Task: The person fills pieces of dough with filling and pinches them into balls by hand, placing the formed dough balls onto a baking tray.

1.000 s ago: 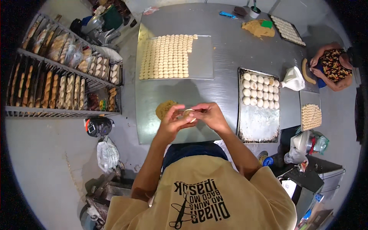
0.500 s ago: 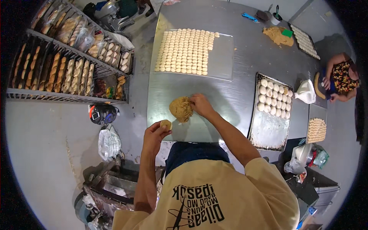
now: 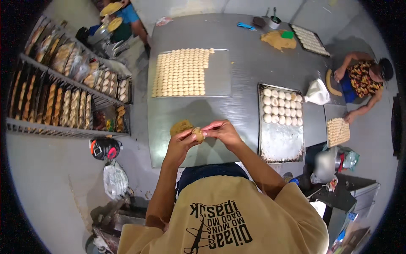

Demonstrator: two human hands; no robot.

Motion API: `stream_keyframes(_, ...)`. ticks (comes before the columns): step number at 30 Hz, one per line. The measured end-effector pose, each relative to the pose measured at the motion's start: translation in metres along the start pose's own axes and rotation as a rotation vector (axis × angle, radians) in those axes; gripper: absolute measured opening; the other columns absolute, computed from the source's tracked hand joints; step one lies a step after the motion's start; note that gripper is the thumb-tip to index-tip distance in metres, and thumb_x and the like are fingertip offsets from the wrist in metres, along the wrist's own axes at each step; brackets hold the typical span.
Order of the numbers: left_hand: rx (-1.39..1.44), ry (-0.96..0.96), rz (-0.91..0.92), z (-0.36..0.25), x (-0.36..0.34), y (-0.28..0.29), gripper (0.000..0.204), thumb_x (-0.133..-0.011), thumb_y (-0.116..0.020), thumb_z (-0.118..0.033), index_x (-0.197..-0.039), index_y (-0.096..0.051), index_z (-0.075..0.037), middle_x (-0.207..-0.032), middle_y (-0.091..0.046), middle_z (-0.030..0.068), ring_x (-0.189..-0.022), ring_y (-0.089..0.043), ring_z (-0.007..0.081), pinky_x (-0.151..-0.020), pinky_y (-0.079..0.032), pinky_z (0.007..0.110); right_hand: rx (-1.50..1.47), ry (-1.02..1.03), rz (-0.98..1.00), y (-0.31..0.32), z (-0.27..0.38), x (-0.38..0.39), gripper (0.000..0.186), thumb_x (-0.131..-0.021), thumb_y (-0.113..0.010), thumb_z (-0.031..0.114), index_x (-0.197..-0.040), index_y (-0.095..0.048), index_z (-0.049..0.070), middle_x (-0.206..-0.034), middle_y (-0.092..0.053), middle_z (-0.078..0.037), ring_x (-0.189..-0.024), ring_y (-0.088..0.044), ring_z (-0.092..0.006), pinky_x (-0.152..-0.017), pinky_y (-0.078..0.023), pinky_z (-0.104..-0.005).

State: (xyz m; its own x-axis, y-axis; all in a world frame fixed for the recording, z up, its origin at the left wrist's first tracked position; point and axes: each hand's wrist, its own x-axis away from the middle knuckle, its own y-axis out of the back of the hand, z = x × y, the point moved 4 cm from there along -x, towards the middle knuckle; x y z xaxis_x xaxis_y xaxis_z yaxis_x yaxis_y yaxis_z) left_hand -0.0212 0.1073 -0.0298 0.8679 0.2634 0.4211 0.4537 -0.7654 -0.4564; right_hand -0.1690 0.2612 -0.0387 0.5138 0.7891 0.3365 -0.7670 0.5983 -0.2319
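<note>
Over the near edge of the steel table [image 3: 237, 114], my left hand [image 3: 178, 148] holds a small round dough piece [image 3: 198, 134] in its fingertips. My right hand [image 3: 225, 133] pinches the same piece from the right side, thumb and forefinger at its edge. What lies inside the dough is mostly covered by fingers. Just beyond my left hand rests a mound of brown crumbly filling [image 3: 180, 126], partly hidden by that hand.
A sheet [image 3: 218, 80] with rows of small dough pieces lies beyond the mound. To the right is a dark-rimmed tray [image 3: 281, 146] of pale dough balls, then a white plastic container [image 3: 317, 92]. A co-worker [image 3: 370, 82] stands at the right edge. Bread racks [image 3: 69, 130] stand left.
My right hand has left the filling mound and come to the dough piece in my left hand. The view has shifted; a person with round yellow things shows at the upper left.
</note>
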Motion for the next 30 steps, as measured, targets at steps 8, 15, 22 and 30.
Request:
stream_keyframes(8,-0.175,-0.019,0.113,0.012,-0.032,-0.050,0.037,-0.103,-0.076,-0.005,-0.138,-0.070,0.005,-0.126,-0.076,0.0151,-0.111,-0.077,0.0256,-0.092,-0.069,0.040,-0.264,-0.167,0.042,0.045,-0.003,0.025,0.049,-0.094,-0.089,0.016,-0.135,-0.071,-0.006,-0.123,-0.076,-0.016,-0.095,-0.074,-0.0199,-0.084,-0.062,-0.0344)
stream_keyframes(15,-0.284,-0.085,0.016,0.038,-0.058,-0.083,0.038,-0.098,-0.082,-0.005,-0.133,-0.073,0.005,-0.118,-0.077,0.0119,-0.097,-0.078,0.0210,-0.082,-0.070,0.035,0.013,-0.005,-0.201,0.072,0.001,0.038,0.032,-0.094,-0.087,0.015,-0.120,-0.081,-0.003,-0.093,-0.080,-0.008,-0.079,-0.072,-0.0164,-0.069,-0.059,-0.0325)
stream_keyframes(22,-0.327,-0.065,0.025,0.035,-0.063,-0.118,0.038,-0.097,-0.081,-0.001,-0.133,-0.073,0.005,-0.115,-0.077,0.0117,-0.100,-0.078,0.0199,-0.093,-0.068,0.035,0.250,0.072,-0.396,0.107,-0.025,0.028,0.031,-0.092,-0.083,0.012,-0.120,-0.082,-0.001,-0.094,-0.080,-0.010,-0.082,-0.073,-0.0150,-0.073,-0.057,-0.0343)
stream_keyframes(30,0.013,0.039,0.008,0.047,-0.074,-0.143,0.035,-0.103,-0.078,-0.011,-0.133,-0.069,0.005,-0.120,-0.077,0.0155,-0.107,-0.077,0.0245,-0.094,-0.067,0.038,-0.302,0.077,-0.210,0.135,-0.016,0.042,0.050,-0.094,-0.086,0.006,-0.142,-0.071,-0.001,-0.119,-0.080,-0.009,-0.104,-0.074,-0.0178,-0.099,-0.060,-0.0351)
